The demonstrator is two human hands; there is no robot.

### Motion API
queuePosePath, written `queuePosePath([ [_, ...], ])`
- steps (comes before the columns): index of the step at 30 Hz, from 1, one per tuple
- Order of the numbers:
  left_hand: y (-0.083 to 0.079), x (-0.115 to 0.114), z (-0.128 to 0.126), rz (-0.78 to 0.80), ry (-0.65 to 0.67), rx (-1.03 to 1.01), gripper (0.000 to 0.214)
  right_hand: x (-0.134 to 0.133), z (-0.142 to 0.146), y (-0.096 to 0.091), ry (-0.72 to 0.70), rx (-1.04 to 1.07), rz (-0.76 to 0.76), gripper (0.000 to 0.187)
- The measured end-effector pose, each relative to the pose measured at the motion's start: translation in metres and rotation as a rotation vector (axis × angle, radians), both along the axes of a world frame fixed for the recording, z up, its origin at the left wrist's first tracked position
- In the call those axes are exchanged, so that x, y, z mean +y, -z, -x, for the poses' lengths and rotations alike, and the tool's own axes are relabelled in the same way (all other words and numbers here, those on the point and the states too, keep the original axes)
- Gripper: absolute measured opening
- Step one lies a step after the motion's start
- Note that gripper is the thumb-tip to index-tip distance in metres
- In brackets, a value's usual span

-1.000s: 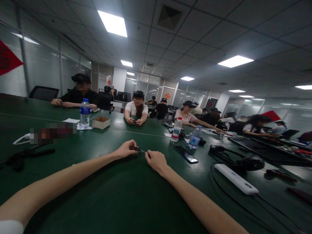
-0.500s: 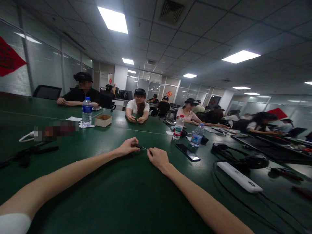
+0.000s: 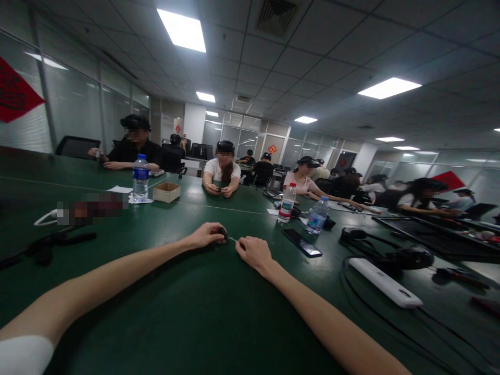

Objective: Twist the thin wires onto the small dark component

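Fingers of the right hand (image 3: pixel 255 253) are curled at a thin shaft (image 3: pixel 232 239); whether it is pinched cannot be told. Just left and farther, a dark piece (image 3: pixel 223 234) is pinched by the left hand (image 3: pixel 206 235). Two-handed handling is judged under way; steady alignment seems called for.

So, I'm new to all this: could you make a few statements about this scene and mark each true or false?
1. The left hand holds a small dark object. True.
2. The phone lies left of both hands. False: the phone lies right of the right hand.
3. A thin light piece shows between the hands. True.
4. The red-capped bottle lies on its side. False: the red-capped bottle stands upright.
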State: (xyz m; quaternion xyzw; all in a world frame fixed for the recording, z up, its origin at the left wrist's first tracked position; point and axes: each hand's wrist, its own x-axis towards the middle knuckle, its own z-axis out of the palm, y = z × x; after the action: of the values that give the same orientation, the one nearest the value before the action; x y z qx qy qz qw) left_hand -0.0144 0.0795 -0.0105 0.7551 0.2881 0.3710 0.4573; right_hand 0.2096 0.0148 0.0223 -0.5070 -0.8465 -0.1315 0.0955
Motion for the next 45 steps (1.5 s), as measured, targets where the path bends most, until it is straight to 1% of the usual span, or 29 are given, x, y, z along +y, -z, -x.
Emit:
queuePosePath([
  [8,-0.002,0.0,-0.001,-0.007,0.022,0.033,0.031,-0.004,0.002,-0.002,-0.005,-0.033,-0.037,0.047],
  [15,-0.012,-0.007,0.004,-0.012,0.082,0.078,0.033,-0.01,0.005,-0.005,-0.001,-0.064,-0.079,0.044],
  [18,-0.015,-0.009,0.004,0.01,0.106,0.078,0.036,-0.01,0.007,-0.006,0.011,-0.014,-0.052,0.044],
  [22,-0.017,-0.011,0.002,0.083,0.216,0.141,0.039,-0.007,0.008,-0.005,0.11,0.114,-0.014,0.044],
  [24,-0.016,-0.009,0.001,0.119,0.198,0.104,0.038,-0.006,0.009,-0.005,0.115,0.127,-0.006,0.044],
  [27,-0.012,-0.003,0.0,0.224,0.123,-0.027,0.042,-0.006,0.01,-0.004,0.068,0.099,0.012,0.043],
  [30,-0.007,0.003,0.0,0.341,0.083,-0.166,0.048,-0.006,0.01,-0.004,0.013,0.034,0.018,0.041],
  [32,-0.003,0.005,-0.001,0.374,0.068,-0.224,0.047,-0.006,0.011,-0.005,-0.031,-0.02,0.012,0.04],
  [37,0.002,0.009,-0.002,0.354,0.053,-0.237,0.034,-0.006,0.012,-0.005,-0.125,-0.099,-0.013,0.042],
  [45,-0.001,0.006,-0.003,0.343,0.058,-0.226,0.035,-0.006,0.012,-0.003,-0.105,-0.114,-0.034,0.047],
])
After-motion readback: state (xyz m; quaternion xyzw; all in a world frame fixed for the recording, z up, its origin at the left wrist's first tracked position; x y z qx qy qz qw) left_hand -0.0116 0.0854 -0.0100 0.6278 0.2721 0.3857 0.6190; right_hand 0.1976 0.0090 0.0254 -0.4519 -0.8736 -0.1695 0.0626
